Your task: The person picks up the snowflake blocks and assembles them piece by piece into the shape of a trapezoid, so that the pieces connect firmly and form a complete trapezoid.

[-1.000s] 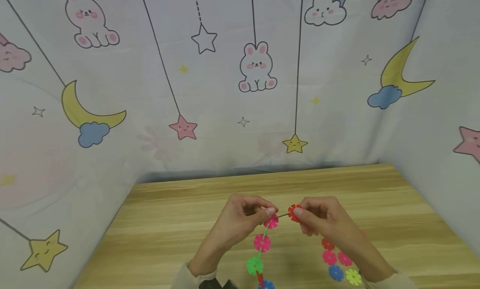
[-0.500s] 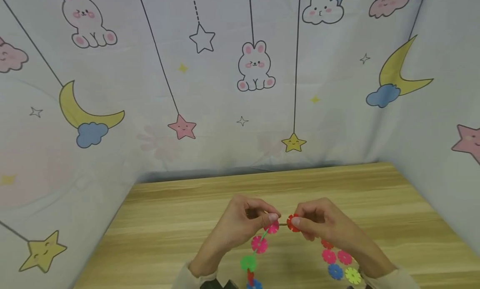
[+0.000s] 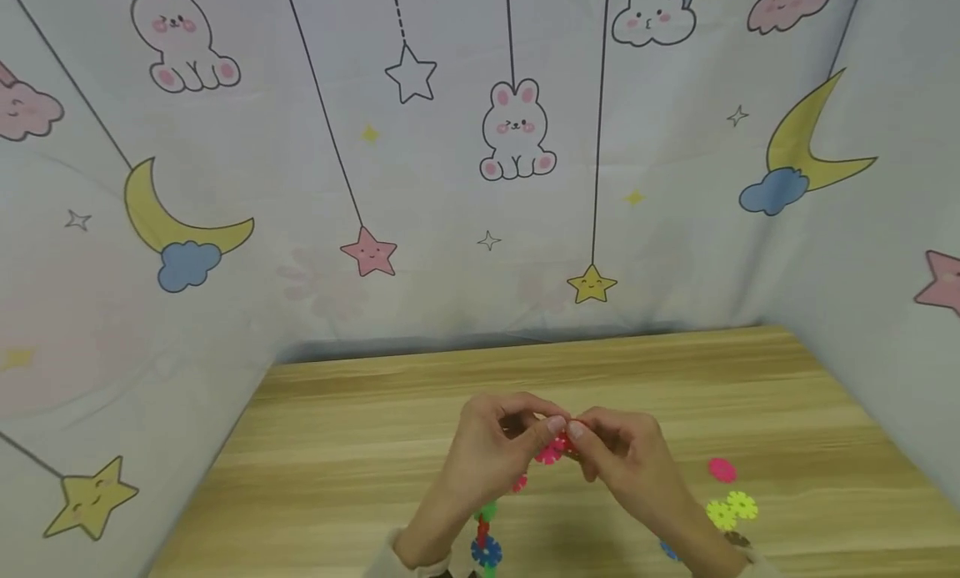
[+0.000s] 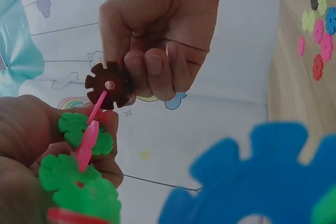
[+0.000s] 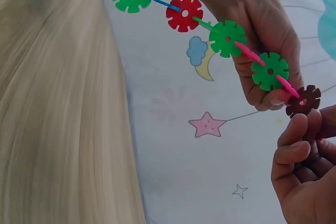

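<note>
My left hand (image 3: 495, 444) pinches the upper end of a chain of slotted flower-shaped plastic discs, at a pink disc (image 3: 549, 454). Up against it, my right hand (image 3: 633, 454) pinches a red disc (image 3: 568, 446) between thumb and fingers, mostly covered by them. In the wrist views a brown disc (image 4: 94, 84) is slotted to the end pink disc (image 5: 287, 86), right at the right hand's fingertips. From there the chain hangs through green discs (image 5: 270, 72), another red one (image 5: 184, 13) and a blue disc (image 3: 487, 551) low in the head view.
Loose discs lie on the wooden table (image 3: 360, 411) to the right: a pink one (image 3: 722, 469), yellow ones (image 3: 722, 515), a brown one (image 3: 738, 540) and a blue one (image 3: 669, 550) partly behind the right forearm. A white cartoon-printed cloth (image 3: 435, 311) surrounds the table.
The gap between the hands has gone: my right hand has brought the red disc left to the chain's end. The chain's lower part has swung left, and the shifted right forearm uncovers yellow discs.
</note>
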Demonstrator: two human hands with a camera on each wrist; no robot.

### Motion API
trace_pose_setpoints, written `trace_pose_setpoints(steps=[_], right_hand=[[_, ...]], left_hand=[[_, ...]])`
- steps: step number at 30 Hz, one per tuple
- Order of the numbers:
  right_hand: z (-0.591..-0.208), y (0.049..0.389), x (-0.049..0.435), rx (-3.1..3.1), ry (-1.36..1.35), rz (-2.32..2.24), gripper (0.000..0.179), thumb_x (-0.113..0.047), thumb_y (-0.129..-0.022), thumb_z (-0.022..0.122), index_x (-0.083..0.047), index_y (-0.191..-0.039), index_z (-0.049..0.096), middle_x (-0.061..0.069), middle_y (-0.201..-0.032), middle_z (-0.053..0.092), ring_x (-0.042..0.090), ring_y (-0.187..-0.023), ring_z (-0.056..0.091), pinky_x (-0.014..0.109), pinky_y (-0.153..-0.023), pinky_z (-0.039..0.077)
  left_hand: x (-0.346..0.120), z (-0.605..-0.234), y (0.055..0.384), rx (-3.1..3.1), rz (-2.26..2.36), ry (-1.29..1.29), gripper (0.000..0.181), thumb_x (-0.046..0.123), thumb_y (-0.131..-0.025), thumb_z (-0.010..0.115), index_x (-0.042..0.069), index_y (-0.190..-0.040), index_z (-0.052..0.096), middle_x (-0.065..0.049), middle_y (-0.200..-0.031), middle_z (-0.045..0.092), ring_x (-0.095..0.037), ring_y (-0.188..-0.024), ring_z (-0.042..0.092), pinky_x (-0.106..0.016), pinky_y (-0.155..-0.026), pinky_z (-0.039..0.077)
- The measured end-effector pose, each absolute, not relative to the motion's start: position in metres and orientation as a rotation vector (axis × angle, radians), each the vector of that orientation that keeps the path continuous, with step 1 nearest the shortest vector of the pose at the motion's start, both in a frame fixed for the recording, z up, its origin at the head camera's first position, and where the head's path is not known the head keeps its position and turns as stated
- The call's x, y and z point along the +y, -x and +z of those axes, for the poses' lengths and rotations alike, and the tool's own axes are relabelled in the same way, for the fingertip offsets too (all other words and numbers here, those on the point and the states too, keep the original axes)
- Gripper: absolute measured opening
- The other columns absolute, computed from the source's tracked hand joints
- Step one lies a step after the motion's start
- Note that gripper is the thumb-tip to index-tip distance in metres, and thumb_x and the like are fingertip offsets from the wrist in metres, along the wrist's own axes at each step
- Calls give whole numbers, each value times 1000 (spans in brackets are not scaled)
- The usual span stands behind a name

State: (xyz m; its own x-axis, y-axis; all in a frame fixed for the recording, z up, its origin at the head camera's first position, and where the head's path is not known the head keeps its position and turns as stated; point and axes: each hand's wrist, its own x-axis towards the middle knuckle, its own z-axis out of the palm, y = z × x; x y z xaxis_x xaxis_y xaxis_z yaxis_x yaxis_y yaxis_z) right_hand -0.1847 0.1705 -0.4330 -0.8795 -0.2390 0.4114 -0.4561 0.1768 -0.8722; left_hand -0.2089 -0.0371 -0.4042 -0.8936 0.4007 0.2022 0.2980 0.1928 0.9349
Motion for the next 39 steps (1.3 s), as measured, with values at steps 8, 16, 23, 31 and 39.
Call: trace_pose_setpoints(steps=[8,16,23,31,39], right_hand=[[-427,180,166,-2096,-382,1964,25,-9,-109,62,2,-89,73,1,-61,62,14,-54,57,30,-51,52],[-427,177,150,-1902,-285,2179,24,-7,-109,62,7,-94,74,-2,-66,69,12,-59,65,29,-57,57],[-424,174,148,-1996,-270,2104,26,-11,-109,63,5,-92,74,-1,-64,67,14,-57,64,29,-55,57],[-424,174,152,-2032,-276,2080,25,-13,-109,64,6,-95,75,0,-63,67,17,-57,64,30,-55,58],[-425,173,154,-2105,-348,1996,26,-12,-109,63,2,-91,75,4,-61,65,18,-54,62,32,-54,57]], left_hand=[[-46,-397,213,2473,2028,-561,12,18,-99,79,10,-105,85,-15,-74,69,-4,-59,50,-17,-54,39],[-41,-399,213,2446,2112,-575,12,18,-99,80,10,-106,84,-19,-74,68,-4,-60,52,-18,-56,43],[-39,-401,211,2449,2106,-614,13,16,-99,78,6,-106,84,-20,-72,66,-3,-58,48,-17,-54,41],[-31,-403,208,2466,2110,-529,9,16,-100,78,10,-102,84,-19,-70,67,-3,-53,44,-17,-50,36],[-29,-404,206,2500,2144,-525,8,15,-98,79,10,-101,84,-17,-70,70,-3,-51,45,-17,-46,33]])
